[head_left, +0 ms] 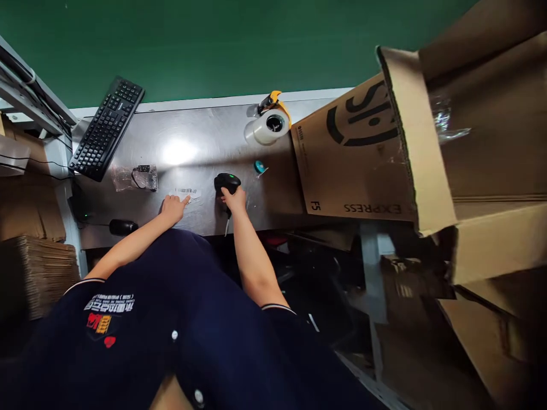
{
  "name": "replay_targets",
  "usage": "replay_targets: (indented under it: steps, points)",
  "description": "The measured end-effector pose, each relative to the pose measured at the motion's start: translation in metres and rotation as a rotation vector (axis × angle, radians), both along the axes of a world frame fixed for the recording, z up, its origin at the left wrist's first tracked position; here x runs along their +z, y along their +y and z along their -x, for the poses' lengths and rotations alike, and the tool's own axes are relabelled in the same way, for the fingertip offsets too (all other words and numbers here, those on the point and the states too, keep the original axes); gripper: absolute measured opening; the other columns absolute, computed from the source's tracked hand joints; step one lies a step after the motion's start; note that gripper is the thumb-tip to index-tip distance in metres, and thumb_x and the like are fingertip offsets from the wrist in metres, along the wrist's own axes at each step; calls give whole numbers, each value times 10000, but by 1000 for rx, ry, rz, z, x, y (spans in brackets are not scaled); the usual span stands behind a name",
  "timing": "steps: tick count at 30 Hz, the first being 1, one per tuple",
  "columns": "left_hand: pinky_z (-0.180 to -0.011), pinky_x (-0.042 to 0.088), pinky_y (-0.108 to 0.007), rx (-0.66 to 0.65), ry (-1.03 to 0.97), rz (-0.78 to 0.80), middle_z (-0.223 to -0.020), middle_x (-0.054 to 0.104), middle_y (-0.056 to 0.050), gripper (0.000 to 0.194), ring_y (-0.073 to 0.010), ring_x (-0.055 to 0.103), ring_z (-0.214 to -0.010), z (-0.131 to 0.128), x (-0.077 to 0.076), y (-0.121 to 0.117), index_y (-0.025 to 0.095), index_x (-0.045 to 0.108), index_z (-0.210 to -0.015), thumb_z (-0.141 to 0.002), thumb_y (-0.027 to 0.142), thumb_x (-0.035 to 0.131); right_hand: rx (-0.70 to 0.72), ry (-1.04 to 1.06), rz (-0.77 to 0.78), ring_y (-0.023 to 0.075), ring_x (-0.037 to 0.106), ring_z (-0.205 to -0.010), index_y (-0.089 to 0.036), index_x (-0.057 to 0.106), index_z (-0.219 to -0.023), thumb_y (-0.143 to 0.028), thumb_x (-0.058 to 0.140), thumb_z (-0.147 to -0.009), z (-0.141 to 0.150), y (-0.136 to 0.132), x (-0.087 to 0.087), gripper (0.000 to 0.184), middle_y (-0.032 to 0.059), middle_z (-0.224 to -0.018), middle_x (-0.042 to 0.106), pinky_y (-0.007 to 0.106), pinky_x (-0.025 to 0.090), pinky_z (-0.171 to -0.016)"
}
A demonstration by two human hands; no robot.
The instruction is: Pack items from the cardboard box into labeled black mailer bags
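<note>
My right hand [235, 200] is wrapped round the handle of a black barcode scanner [227, 182] with a small green light on top. The scanner's cable hangs over the table's near edge. My left hand [173, 209] rests on the metal table with its index finger stretched out, touching a white barcode label [187, 192] that lies flat. Left of the label is a clear plastic bag [135, 177] with a small black item in it. Beyond the scanner lies a small blue round object [259, 167].
A black keyboard [107, 128] lies at the table's left, a computer mouse [123, 227] near the front edge. A tape dispenser [272, 124] with clear tape stands at the back. A large open cardboard box [359, 165] fills the right side. Stacked flat cardboard [48, 273] stands at far left.
</note>
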State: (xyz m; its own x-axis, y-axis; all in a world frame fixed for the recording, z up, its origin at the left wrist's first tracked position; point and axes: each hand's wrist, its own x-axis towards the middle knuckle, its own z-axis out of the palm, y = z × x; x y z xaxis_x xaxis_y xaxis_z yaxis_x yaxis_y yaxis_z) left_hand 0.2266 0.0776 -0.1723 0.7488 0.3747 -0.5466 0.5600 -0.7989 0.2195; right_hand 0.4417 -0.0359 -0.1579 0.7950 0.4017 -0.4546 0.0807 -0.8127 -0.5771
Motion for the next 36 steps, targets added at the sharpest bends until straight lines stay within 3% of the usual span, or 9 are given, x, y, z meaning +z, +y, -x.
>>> replay_targets:
  steps: [2, 5, 7, 11, 18, 24, 27, 32, 36]
  points:
    - [-1072, 448, -480, 15, 4, -21, -1366, 690, -193, 651, -359, 608, -1273, -1, 2, -2, 280, 461, -1680, -1046, 136, 433, 1, -19, 40, 266, 741, -1059, -72, 626, -1277, -298, 677, -936, 0, 2, -5, 412, 161, -1124, 774, 410, 572, -1028]
    - [-1076, 443, -472, 33, 9, -44, -1408, 641, -190, 641, -360, 571, -1301, -2, 8, -4, 297, 478, -1670, -1053, 133, 428, 11, -233, 37, 347, 587, -1381, -55, 517, -1443, -313, 692, -949, 15, -3, -6, 584, 288, -1451, 618, 477, 453, -1192]
    - [-1088, 438, -479, 28, 12, -49, -1452, 613, -191, 645, -360, 543, -1337, -2, 12, -5, 296, 479, -1669, -1053, 119, 409, 73, -335, -44, 345, 518, -1449, -74, 478, -1502, -323, 626, -999, 33, -9, -8, 580, 287, -1525, 551, 474, 405, -1232]
    - [-1129, 439, -506, -12, 16, -42, -1681, 465, -179, 673, -370, 463, -1459, -1, 17, -4, 288, 433, -1693, -1040, 125, 415, 275, -105, -98, 284, 657, -1184, -137, 634, -1333, -319, 521, -1035, 66, -7, -21, 368, 195, -1324, 672, 417, 508, -1100]
    - [-1136, 457, -557, -100, 28, 2, -1863, 202, -51, 693, -388, 448, -1497, -3, 25, 2, 280, 412, -1704, -1036, 107, 353, 246, -9, -8, 275, 667, -1133, -189, 682, -1239, -272, 566, -1001, 74, 25, -40, 277, 147, -1311, 691, 383, 530, -995]
    - [-1142, 464, -608, -176, 28, 44, -1833, 296, -64, 700, -395, 476, -1460, -8, 29, 7, 271, 413, -1708, -1033, 103, 331, 224, 7, -20, 266, 670, -1096, -197, 692, -1165, -272, 566, -1004, 71, 29, -39, 218, 128, -1245, 714, 366, 519, -951]
    - [-1149, 447, -621, -244, 41, 42, -1835, 283, -83, 693, -405, 462, -1465, -9, 28, 11, 206, 419, -1703, -1027, 92, 315, 226, 10, -24, 264, 668, -1090, -199, 683, -1169, -317, 609, -999, 72, 29, -40, 220, 122, -1257, 705, 362, 512, -936]
    - [-1175, 415, -556, -359, 65, 61, -1824, 315, -87, 726, -393, 466, -1470, -16, 26, 29, 188, 439, -1683, -964, 100, 498, 224, 10, -4, 261, 654, -1081, -202, 673, -1178, -308, 605, -1001, 72, 31, -39, 218, 119, -1262, 699, 355, 493, -910]
    - [-1178, 397, -511, -390, 72, 89, -1785, 399, -83, 664, -367, 494, -1451, -22, 26, 39, 234, 512, -1632, -977, 127, 527, 228, 4, 12, 264, 649, -1051, -202, 664, -1198, -351, 632, -1008, 72, 33, -37, 242, 124, -1263, 696, 358, 494, -873]
